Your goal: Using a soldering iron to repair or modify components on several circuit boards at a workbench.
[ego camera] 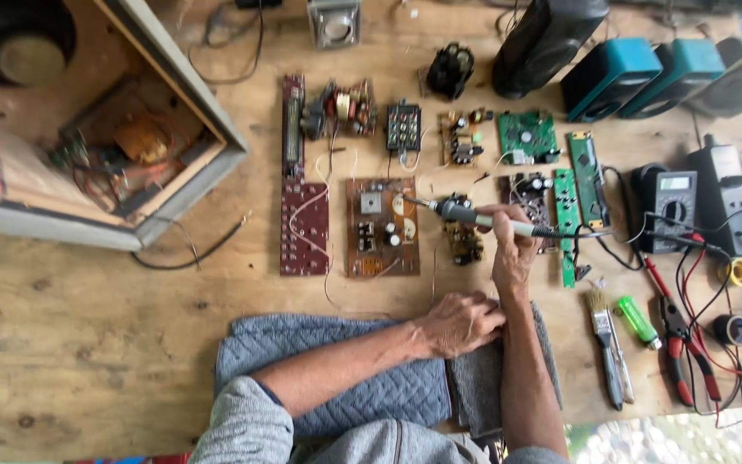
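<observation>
The right hand (pixel 513 249) gripped a soldering iron (pixel 483 218) with its tip over the brown circuit board (pixel 381 228) on the wooden table (pixel 88 344), while the left hand (pixel 459 322), loosely curled and empty, rested on the grey quilted cloth (pixel 371 378) beside the right wrist.

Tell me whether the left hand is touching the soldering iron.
Apart. The head view shows the left hand resting on the grey quilted cloth, well below the soldering iron, which the right hand grips.
</observation>
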